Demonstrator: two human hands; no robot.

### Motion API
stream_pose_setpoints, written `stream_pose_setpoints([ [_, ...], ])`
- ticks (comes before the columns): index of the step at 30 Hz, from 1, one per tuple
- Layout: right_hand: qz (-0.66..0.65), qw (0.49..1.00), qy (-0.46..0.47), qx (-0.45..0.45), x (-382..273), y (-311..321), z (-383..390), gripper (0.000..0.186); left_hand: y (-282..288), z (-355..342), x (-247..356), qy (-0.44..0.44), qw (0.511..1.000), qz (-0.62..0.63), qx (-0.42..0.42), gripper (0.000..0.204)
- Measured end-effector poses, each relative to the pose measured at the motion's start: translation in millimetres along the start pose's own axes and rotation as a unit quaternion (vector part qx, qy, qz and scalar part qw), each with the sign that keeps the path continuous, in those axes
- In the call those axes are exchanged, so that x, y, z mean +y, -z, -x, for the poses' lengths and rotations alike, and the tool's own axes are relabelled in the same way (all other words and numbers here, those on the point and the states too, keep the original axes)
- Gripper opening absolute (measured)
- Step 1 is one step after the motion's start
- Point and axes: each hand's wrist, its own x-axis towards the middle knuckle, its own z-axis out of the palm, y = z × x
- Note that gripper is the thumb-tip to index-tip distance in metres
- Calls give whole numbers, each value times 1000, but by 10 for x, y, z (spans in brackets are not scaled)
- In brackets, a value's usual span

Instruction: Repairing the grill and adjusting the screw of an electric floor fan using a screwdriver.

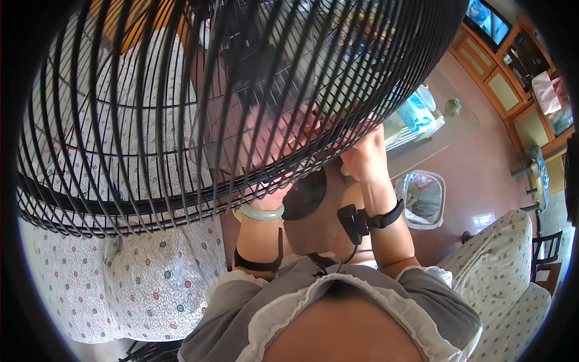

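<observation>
Facing a large, domed, black wire fan cage [208, 108] at close range, across the upper left and centre of the view, with darker inner parts blurred behind the bars. Reaching up to its lower edge with both bare forearms. Has the left hand [271, 142] on the far side of the bars, seen mostly through them, with fingers partly bent. Cannot tell whether gripping anything with it. Has the right hand [365, 154] at the lower right edge of the cage, with fingertips hidden behind the wires. Cannot tell whether spread or closed there.

Wearing a smooth, pale green, ring-shaped bangle [263, 213] on the left wrist, a black strap [256, 264] farther down the same forearm, and a black band with a small black box [352, 222] near the right wrist. Dressed in a grey fabric top with white ruffled trim [271, 317].

Shows, between the forearms, a dark round disc [307, 193] low down near the reddish-brown floor [482, 157]. Shows, right of the right forearm, a white plastic bin with a thin liner [423, 202], and beyond it a pale blue plastic packet [416, 114] on a glass worktop [416, 154].
</observation>
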Motion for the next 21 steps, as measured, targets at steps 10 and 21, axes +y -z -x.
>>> stream_pose_setpoints([
  [10, -40, 998, -27, -47, 9, 33, 10, 16, -149, -35, 48, 28, 982, -17, 184, 65],
  [21, -3, 1000, -15, -24, 19, -88, 118, 21, 26, 147, 115, -29, 992, -124, 24, 41],
])
